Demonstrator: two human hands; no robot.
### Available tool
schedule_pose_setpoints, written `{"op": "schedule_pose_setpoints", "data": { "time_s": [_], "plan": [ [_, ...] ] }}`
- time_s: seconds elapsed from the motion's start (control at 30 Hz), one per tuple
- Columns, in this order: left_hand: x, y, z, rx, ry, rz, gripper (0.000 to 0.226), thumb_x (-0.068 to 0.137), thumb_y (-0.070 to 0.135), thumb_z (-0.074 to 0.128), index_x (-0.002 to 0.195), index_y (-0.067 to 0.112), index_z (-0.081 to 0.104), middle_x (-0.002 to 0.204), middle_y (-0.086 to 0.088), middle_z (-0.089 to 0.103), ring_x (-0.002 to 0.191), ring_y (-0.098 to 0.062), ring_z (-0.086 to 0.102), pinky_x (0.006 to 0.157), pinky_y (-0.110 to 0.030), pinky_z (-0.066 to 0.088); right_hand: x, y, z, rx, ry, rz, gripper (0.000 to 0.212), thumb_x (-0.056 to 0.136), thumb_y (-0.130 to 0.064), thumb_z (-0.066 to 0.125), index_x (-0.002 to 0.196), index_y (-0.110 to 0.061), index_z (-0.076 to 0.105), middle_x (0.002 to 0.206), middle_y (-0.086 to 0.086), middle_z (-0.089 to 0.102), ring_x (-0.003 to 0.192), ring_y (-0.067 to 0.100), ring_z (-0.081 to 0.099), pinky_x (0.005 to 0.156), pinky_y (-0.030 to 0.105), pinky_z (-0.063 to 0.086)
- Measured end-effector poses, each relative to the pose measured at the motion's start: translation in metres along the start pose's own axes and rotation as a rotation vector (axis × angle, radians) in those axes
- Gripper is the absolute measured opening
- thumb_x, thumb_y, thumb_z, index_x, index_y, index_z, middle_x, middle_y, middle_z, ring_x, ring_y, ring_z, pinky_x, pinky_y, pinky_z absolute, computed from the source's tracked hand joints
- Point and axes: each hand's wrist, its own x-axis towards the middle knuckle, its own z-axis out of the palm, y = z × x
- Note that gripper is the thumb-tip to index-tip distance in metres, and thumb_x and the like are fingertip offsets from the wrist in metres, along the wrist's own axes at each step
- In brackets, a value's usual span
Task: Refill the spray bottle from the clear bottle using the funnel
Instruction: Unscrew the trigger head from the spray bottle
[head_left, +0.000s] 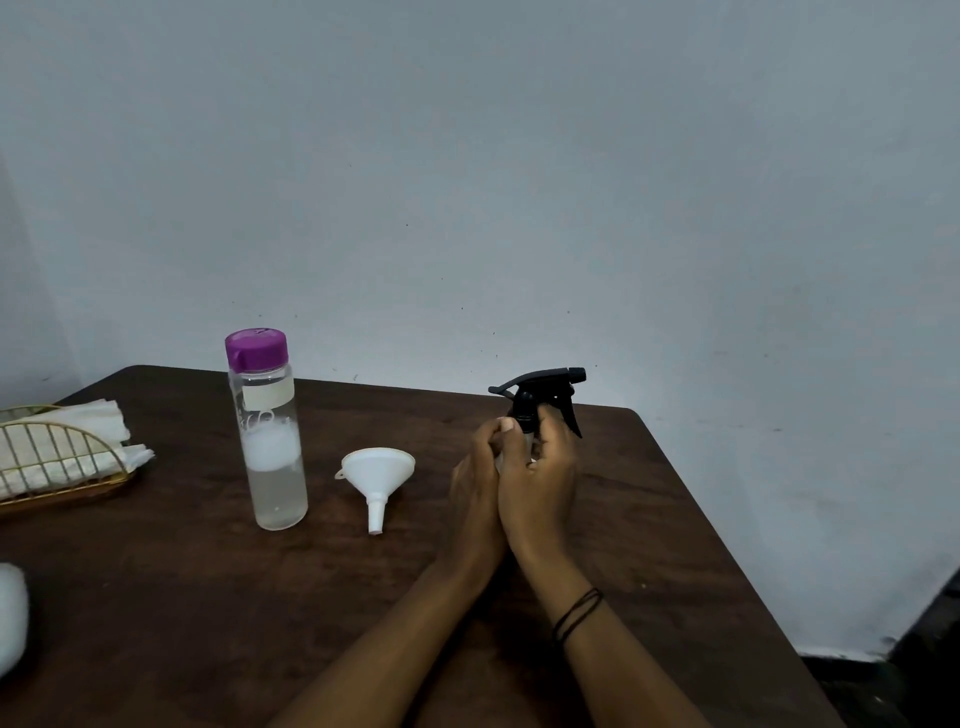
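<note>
At the far left of the bench (649, 519) stands a wire holder (57, 457) with white napkins (98, 421), and a white object (10, 613), cut by the frame edge, cannot be identified. Neither appears to concern the task.

The clear bottle (270, 441) stands upright left of centre, purple cap (256, 349) in place, partly filled with clear liquid and some foam. It is untouched. Just to its right, apart from it, the white funnel (378, 475) lies on the bench with its spout pointing toward the viewer, also untouched.

Right of the funnel, both hands are closed together around the spray bottle (524, 431). The left hand (480, 478) grips the pale body, which is almost wholly hidden. The right hand (543, 467) curls around the neck just under the black trigger head (545, 389), which stands upright above the fingers.

Judgement: the step in hand is removal of the trigger head, the earliest stage; nothing has been poured. Whether the head is loosened cannot be told. The next move calls for the left hand to steady the body while the right turns the collar, then lifts the head straight up and lays it aside. The funnel must then be seated in the open neck and the purple cap taken off before pouring.
</note>
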Motion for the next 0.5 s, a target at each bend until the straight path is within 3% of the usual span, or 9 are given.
{"op": "schedule_pose_setpoints", "data": {
  "time_s": [0.17,0.23,0.27,0.3,0.37,0.43,0.5],
  "plan": [
    [0.0019,-0.0014,-0.0002,0.009,0.003,0.003,0.051,0.09,0.063,0.041,0.136,0.048,0.026,0.136,0.014,0.055,0.123,-0.008,0.054,0.1,-0.037,0.047,-0.0013,0.0007,-0.003,0.059,-0.035,0.04,0.025,0.101,-0.023,0.052,0.125,-0.017,0.058,0.101,-0.015,0.067,0.095,-0.005,0.064,0.078,0.014,0.049],
    [0.0012,-0.0021,-0.0011,0.048,0.007,0.013,0.041,0.096,0.052,0.047,0.123,0.069,0.022,0.126,0.024,0.052,0.114,0.008,0.05,0.095,-0.021,0.043,-0.0005,-0.0011,-0.0023,0.065,-0.064,0.053,0.028,0.099,-0.03,0.057,0.124,-0.02,0.058,0.104,-0.011,0.067,0.096,0.001,0.065,0.08,0.021,0.052],
    [0.0016,-0.0013,-0.0022,0.07,0.004,0.016,0.049,0.099,0.044,0.049,0.115,0.077,0.018,0.12,0.028,0.05,0.109,0.013,0.048,0.089,-0.015,0.039,0.0004,-0.002,-0.0018,0.065,-0.063,0.046,0.031,0.096,-0.034,0.062,0.124,-0.021,0.059,0.108,-0.009,0.066,0.098,0.004,0.065,0.083,0.025,0.054],
    [0.0016,0.0,-0.0028,0.069,0.01,0.012,0.048,0.1,0.043,0.048,0.114,0.077,0.017,0.118,0.027,0.051,0.108,0.012,0.05,0.086,-0.015,0.037,0.0015,-0.0013,-0.0012,0.057,-0.052,0.038,0.033,0.093,-0.034,0.065,0.123,-0.02,0.061,0.113,-0.006,0.063,0.101,0.005,0.064,0.085,0.026,0.054],
    [0.0007,0.0031,-0.0033,0.017,0.007,-0.007,0.042,0.094,0.058,0.037,0.134,0.054,0.025,0.125,0.015,0.059,0.115,-0.005,0.056,0.088,-0.023,0.04,0.0018,-0.0014,-0.0008,0.038,-0.027,0.022,0.034,0.094,-0.029,0.066,0.125,-0.016,0.063,0.12,-0.002,0.058,0.107,0.005,0.06,0.091,0.024,0.051],
    [0.0007,0.0047,-0.0027,-0.001,-0.015,0.014,0.071,0.084,0.068,0.028,0.145,0.032,0.029,0.135,0.007,0.058,0.12,-0.016,0.055,0.095,-0.033,0.043,0.0002,-0.002,0.0002,0.018,-0.016,0.012,0.036,0.096,-0.03,0.061,0.127,-0.014,0.063,0.122,-0.001,0.06,0.11,0.011,0.061,0.094,0.03,0.052],
    [-0.0001,0.0056,-0.0031,0.002,-0.029,0.018,0.076,0.083,0.07,0.027,0.147,0.031,0.028,0.138,0.008,0.057,0.122,-0.017,0.055,0.101,-0.039,0.044,-0.0023,-0.003,-0.0002,0.023,-0.013,0.002,0.036,0.097,-0.032,0.053,0.127,-0.015,0.06,0.114,-0.005,0.066,0.105,0.008,0.064,0.09,0.033,0.054]
  ]
}}
